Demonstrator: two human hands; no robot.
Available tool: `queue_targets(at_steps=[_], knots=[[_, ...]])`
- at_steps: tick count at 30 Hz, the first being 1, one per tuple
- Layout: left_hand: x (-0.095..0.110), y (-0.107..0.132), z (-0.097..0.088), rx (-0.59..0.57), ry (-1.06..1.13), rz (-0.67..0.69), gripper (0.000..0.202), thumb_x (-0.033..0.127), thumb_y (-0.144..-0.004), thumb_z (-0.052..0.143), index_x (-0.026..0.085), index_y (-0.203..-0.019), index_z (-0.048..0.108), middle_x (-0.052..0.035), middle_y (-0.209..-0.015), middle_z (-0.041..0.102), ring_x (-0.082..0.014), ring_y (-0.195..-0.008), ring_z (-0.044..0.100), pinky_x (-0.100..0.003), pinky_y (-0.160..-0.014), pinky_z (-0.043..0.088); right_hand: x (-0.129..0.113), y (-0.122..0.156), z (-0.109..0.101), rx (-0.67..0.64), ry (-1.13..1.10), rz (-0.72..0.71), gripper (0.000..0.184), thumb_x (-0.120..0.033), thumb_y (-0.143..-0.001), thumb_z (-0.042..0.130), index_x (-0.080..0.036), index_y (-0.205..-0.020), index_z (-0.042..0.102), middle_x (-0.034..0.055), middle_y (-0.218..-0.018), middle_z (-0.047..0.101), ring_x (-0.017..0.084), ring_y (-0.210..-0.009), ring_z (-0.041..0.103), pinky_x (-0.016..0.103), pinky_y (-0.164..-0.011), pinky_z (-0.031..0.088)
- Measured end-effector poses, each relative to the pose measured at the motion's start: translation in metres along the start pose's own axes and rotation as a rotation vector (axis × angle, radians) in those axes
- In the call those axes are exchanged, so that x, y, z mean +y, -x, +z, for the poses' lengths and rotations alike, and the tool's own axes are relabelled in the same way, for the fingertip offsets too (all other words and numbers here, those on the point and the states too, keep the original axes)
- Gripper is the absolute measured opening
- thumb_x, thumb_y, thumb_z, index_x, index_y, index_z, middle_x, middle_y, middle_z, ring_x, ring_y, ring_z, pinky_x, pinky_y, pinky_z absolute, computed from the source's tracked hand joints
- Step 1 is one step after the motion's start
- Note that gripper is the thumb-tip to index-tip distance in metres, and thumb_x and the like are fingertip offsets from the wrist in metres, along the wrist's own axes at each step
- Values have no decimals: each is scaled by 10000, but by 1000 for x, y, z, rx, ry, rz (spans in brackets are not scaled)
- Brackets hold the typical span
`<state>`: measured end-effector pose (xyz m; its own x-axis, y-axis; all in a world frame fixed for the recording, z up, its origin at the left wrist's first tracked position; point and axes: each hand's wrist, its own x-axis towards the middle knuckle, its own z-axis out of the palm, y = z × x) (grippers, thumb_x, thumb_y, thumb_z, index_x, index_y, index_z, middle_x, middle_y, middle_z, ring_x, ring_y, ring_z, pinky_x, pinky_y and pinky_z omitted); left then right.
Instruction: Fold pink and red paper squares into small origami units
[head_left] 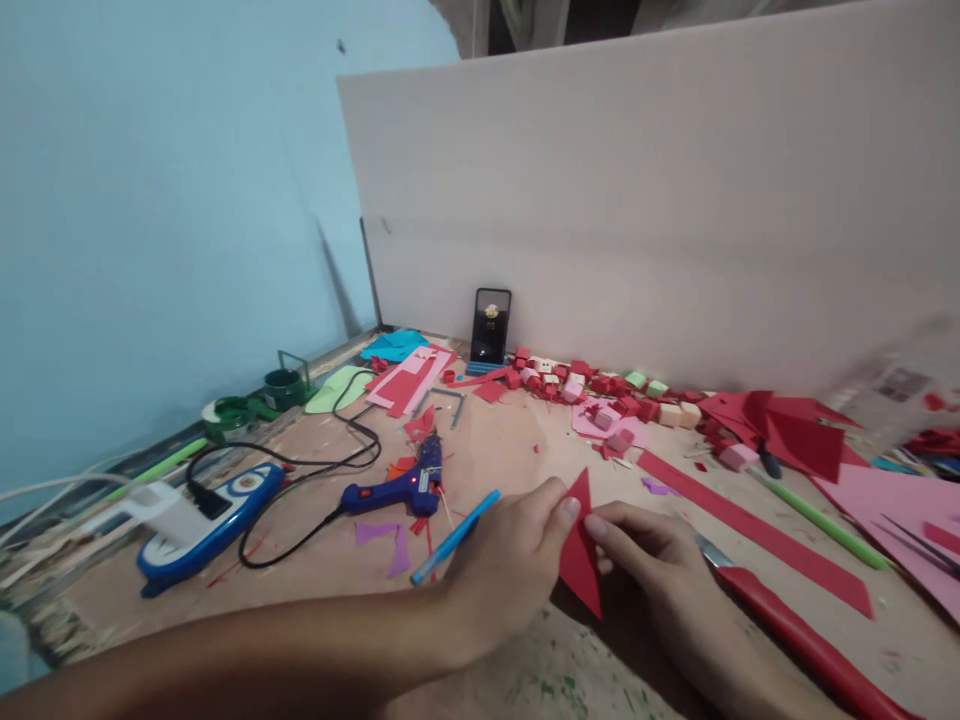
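Both my hands meet over a red foam triangle (581,555) standing on edge near the table's front. My left hand (510,565) pinches its left side, thumb against the sheet, and a light blue pen (454,538) sticks out from under its fingers. My right hand (649,560) grips the triangle's right side with curled fingers. A red-handled cutter (795,630) lies beside my right wrist, its blade tip close to the fingers.
A blue glue gun (397,487) lies left of my hands, its black cord running to a blue and white power strip (202,525). A phone (491,327) leans on the white board (675,220). Small foam cubes (600,385), red strips (750,530), a green stick (821,520) and pink sheets (892,510) crowd the right.
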<state>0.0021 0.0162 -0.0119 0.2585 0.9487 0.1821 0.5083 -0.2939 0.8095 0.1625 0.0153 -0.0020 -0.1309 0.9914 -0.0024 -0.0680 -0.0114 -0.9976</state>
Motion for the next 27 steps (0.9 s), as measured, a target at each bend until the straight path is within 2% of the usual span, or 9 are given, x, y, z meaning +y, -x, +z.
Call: queue_targets(at_steps=[4,6,10,13,15,17,19,23,27], knots=[[-4,-3,3,69,117,-49,368,455,-1064,379,221,-867,583,-5,-825,683,-188,-787,608,-285,-742,432,1,-1,-1,-48,145,18,316,-461,-728,843,-186,-604,749,-1,-540,567,158,-549,490,262,-537,393],[-7,-5,4,71,168,-86,373,483,-1049,404,220,-863,592,-12,-835,677,-196,-806,607,-287,-739,439,5,-3,-2,-74,168,-20,357,-479,-760,812,-178,-585,732,1,-547,565,158,-565,492,267,-568,413],[-14,-5,8,125,270,-159,372,541,-1011,465,221,-893,614,-31,-882,692,-221,-863,641,-297,-773,483,10,-5,-2,-139,135,8,433,-539,-789,793,-167,-585,709,1,-549,553,147,-554,473,259,-563,410],[-14,-4,10,108,476,-286,380,604,-963,519,234,-1000,602,-19,-863,683,-200,-663,645,-286,-585,484,12,-4,1,-251,6,42,454,-586,-822,770,-174,-633,744,20,-589,608,163,-581,539,281,-632,471],[-12,-4,11,29,615,-320,411,645,-953,516,236,-954,564,23,-720,620,-157,-489,573,-254,-462,407,13,-2,3,-304,-77,59,455,-602,-851,745,-183,-678,780,32,-609,642,177,-610,591,304,-704,503],[-9,-5,11,-18,702,-308,440,668,-943,525,232,-886,526,56,-610,540,-132,-425,524,-230,-427,357,14,-2,3,-320,-89,67,468,-618,-861,733,-183,-704,807,41,-608,657,184,-622,620,310,-729,510],[-8,-6,12,-5,737,-317,451,682,-914,561,231,-910,537,67,-576,516,-134,-417,523,-225,-419,355,14,-3,2,-313,-67,74,475,-631,-853,738,-179,-733,827,52,-616,672,189,-628,636,305,-713,512],[-11,-9,12,88,697,-405,561,689,-883,583,227,-1202,571,66,-593,567,-139,-393,510,-229,-395,341,12,-5,2,-319,-46,63,500,-652,-838,739,-174,-720,827,63,-600,684,196,-614,643,304,-682,520],[-14,-9,11,130,634,-345,582,697,-876,587,197,-1174,607,81,-520,507,-134,-395,460,-228,-392,324,13,-6,4,-322,-31,41,553,-679,-838,714,-157,-679,802,64,-558,673,178,-551,623,283,-630,507]])
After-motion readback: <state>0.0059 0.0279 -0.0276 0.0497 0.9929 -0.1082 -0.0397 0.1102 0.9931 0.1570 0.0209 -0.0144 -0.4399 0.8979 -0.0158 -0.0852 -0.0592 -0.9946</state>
